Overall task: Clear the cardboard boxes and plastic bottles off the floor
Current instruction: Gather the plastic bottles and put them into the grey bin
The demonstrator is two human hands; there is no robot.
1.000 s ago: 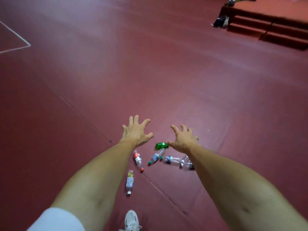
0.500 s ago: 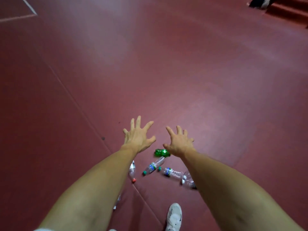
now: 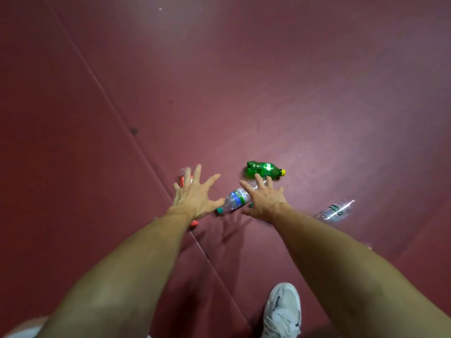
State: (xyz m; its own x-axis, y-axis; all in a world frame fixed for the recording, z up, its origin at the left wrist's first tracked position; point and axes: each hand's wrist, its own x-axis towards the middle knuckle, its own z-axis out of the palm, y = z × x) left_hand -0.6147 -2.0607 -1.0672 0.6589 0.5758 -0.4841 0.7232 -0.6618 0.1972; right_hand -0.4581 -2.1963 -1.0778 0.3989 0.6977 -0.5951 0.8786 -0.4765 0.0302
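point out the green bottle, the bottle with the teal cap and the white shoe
green bottle (image 3: 263, 169), head view, on the middle of its body
bottle with the teal cap (image 3: 235, 200), head view, on its blue and green label
white shoe (image 3: 283, 311), head view, on the laced top

Dark red floor (image 3: 292, 81), green bottle (image 3: 262, 170) with yellow cap, clear bottle (image 3: 235, 201) perhaps teal-capped, white shoe (image 3: 283, 311)

A dark red, matte floor (image 3: 317, 81) fills the whole view. 1 thin seam (image 3: 102, 89) runs diagonally from the upper left down toward the lower middle. A small dark scuff (image 3: 134, 130) sits just beside the seam, and a tiny white speck (image 3: 160, 8) lies near the top edge. Soft light brightens the floor's right side, while the left stays dimmer.
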